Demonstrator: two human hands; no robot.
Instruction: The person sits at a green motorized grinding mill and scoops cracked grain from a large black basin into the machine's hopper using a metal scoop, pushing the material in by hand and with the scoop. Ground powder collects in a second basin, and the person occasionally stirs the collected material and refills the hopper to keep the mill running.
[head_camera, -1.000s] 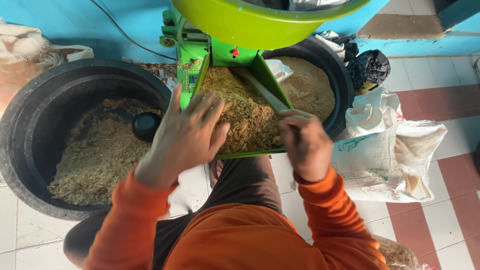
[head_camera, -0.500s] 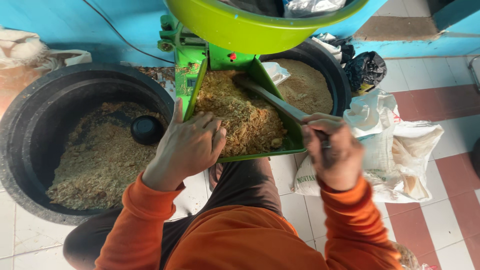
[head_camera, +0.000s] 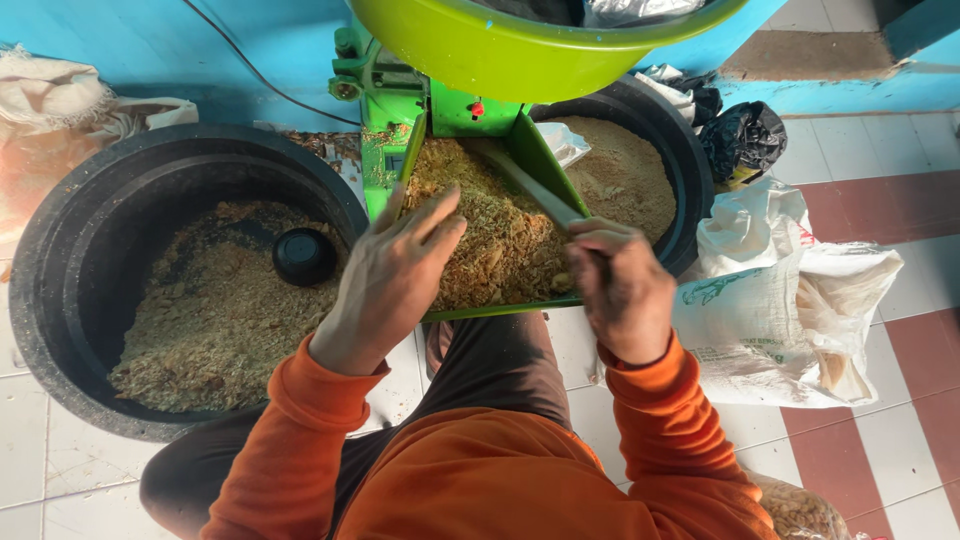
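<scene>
- Right hand: half a second ago it was sitting off the tray's right edge, further from the feed; it is now lying back over the tray's lower right corner, clenched around the grey stick, whose free end is reaching up-left into the feed.
- Left hand: it is staying where it was, released and flat, fingers spread and pointing up-right, fingertips resting on the chopped feed.
- Both forearms, in orange sleeves, are extending forward from the body; wrists are roughly level with the tray's near lip.
- The chopped feed is piling in the green tray of the green machine, directly between the two hands.
- A lime-green basin is sitting above the tray.
- Left of the tray, a large black tub is holding coarse feed and a small black bowl.
- Behind the right hand, a second black tub is holding finer meal.
- A white sack is lying on the tiled floor, just right of the right hand.
</scene>
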